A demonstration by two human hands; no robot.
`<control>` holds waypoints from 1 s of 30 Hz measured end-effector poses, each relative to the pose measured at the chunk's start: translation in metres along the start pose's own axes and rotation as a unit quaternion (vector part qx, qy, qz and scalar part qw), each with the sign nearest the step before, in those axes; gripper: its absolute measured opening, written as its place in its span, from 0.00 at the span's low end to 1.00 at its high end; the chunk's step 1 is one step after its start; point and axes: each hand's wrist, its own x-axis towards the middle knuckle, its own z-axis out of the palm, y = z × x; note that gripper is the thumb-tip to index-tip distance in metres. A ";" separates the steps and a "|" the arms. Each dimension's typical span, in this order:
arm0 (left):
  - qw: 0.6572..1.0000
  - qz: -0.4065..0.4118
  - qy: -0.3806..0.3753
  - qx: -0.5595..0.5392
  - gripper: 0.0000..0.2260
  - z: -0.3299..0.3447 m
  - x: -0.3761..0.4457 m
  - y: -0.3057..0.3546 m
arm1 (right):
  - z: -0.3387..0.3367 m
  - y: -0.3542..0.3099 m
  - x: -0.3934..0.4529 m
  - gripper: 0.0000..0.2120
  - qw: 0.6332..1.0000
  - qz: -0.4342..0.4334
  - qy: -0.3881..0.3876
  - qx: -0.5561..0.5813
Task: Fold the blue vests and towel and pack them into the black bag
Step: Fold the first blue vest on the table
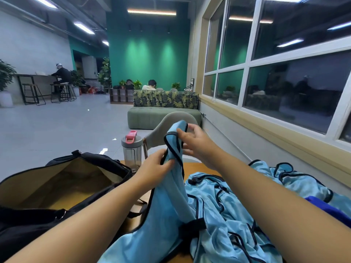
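Light-blue vest [171,198], black-trimmed; left hand [152,168] gripping

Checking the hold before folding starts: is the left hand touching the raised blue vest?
Touching. The head view shows the left hand pinching the raised blue vest just below its strap, fingers curled onto the fabric.

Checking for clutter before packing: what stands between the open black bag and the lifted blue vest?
In the head view, a clear water bottle with a pink-and-grey lid stands between the black bag and the vest; the left hand grips the vest beside it.
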 end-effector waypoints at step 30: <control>0.957 0.059 0.046 -0.281 0.07 -0.024 0.010 0.049 | -0.001 0.011 0.011 0.13 0.996 0.009 0.067 0.057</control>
